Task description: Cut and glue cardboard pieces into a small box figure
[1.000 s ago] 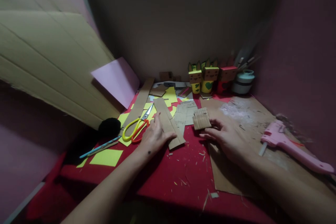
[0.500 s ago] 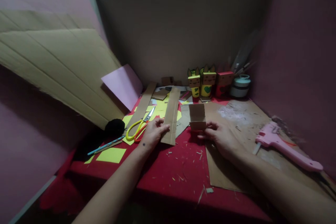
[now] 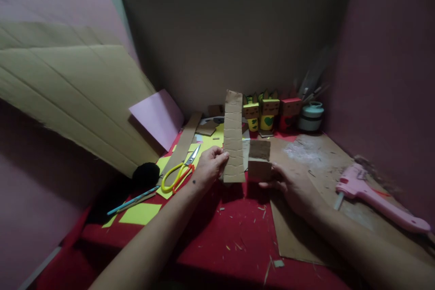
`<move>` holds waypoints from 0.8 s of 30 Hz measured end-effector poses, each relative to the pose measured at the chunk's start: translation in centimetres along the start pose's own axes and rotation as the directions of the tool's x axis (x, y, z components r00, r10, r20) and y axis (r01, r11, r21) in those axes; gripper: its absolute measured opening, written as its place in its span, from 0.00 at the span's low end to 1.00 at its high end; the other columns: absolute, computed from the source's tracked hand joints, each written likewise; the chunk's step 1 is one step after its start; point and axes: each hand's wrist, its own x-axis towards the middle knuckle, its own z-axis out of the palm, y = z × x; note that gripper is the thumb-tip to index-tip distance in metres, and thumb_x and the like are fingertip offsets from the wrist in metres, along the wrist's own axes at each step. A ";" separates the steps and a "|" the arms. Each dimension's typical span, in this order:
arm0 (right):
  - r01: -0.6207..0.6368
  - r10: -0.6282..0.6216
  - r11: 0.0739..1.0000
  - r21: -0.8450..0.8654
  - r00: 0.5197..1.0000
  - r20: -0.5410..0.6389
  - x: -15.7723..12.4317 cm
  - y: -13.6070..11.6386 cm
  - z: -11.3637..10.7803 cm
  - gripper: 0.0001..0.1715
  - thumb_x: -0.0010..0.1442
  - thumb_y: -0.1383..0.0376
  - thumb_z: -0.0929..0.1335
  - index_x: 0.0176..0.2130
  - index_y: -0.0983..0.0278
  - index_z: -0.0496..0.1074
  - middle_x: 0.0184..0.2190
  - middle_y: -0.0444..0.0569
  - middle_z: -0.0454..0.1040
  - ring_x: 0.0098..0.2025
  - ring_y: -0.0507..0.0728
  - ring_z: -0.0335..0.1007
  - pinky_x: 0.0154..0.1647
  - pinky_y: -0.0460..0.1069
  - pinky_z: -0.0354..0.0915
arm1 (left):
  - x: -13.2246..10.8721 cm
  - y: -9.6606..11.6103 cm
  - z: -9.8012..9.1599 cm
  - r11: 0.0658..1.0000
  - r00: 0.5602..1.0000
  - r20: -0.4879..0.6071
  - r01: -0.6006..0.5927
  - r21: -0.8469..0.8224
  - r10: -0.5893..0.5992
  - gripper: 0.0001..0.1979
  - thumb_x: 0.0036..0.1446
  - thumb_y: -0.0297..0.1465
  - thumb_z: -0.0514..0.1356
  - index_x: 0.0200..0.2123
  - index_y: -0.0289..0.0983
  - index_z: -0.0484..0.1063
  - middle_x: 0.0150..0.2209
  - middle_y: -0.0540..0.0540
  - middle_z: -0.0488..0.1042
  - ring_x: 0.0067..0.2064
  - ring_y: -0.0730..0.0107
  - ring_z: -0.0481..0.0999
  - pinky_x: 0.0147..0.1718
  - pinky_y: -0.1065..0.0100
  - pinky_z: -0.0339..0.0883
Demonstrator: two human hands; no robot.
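Observation:
A long creased cardboard strip (image 3: pixel 234 138) stands nearly upright above the red cloth. My left hand (image 3: pixel 212 165) is closed on its left edge near the lower end. Just right of the strip is a small cardboard box (image 3: pixel 260 163), its upper part dark inside. My right hand (image 3: pixel 288 186) grips the box at its lower right corner, fingers partly behind it. Strip and box are close together with a narrow gap. Scissors (image 3: pixel 180 174) with yellow and red handles lie to the left of my left hand.
A pink glue gun (image 3: pixel 377 195) lies on a cardboard sheet (image 3: pixel 299 235) at right. Small cardboard-headed figures (image 3: pixel 268 111) and a teal jar (image 3: pixel 311 116) stand at the back. Yellow paper (image 3: pixel 141 214), a blue pencil (image 3: pixel 132 200) and a black ball (image 3: pixel 146 175) lie left.
My left hand has lifted and turned the strip more upright, bringing it right, closer to the box. The box has tilted in my right hand, showing more of its front.

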 end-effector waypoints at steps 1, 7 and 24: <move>-0.001 0.001 1.000 0.004 1.000 -0.004 0.1 0.0 0.0 0.08 0.42 0.67 0.74 0.28 0.60 0.82 0.32 0.51 0.81 0.37 0.62 0.76 0.35 0.54 0.74 | 0.2 0.2 0.1 1.000 1.000 0.006 -0.010 -0.016 0.010 0.10 0.65 0.35 0.60 0.43 0.33 0.72 0.35 0.49 0.74 0.29 0.74 0.73 0.26 0.70 0.71; -0.045 0.048 0.996 0.074 0.998 -0.046 0.7 1.0 -0.4 0.08 0.43 0.60 0.75 0.23 0.64 0.79 0.28 0.52 0.79 0.33 0.60 0.75 0.34 0.53 0.72 | -0.1 -0.1 0.8 0.989 0.996 0.044 -0.069 -0.132 0.076 0.12 0.60 0.35 0.62 0.28 0.36 0.65 0.16 0.59 0.61 0.14 0.83 0.54 0.13 0.77 0.47; -0.058 0.061 0.998 0.033 0.992 -0.112 0.6 1.6 -0.4 0.16 0.38 0.71 0.73 0.32 0.64 0.76 0.24 0.45 0.73 0.23 0.51 0.65 0.24 0.49 0.59 | -0.9 -0.5 0.3 0.972 0.993 0.100 -0.042 -0.231 0.067 0.14 0.49 0.37 0.68 0.29 0.38 0.65 0.20 0.52 0.68 0.19 0.76 0.66 0.17 0.73 0.55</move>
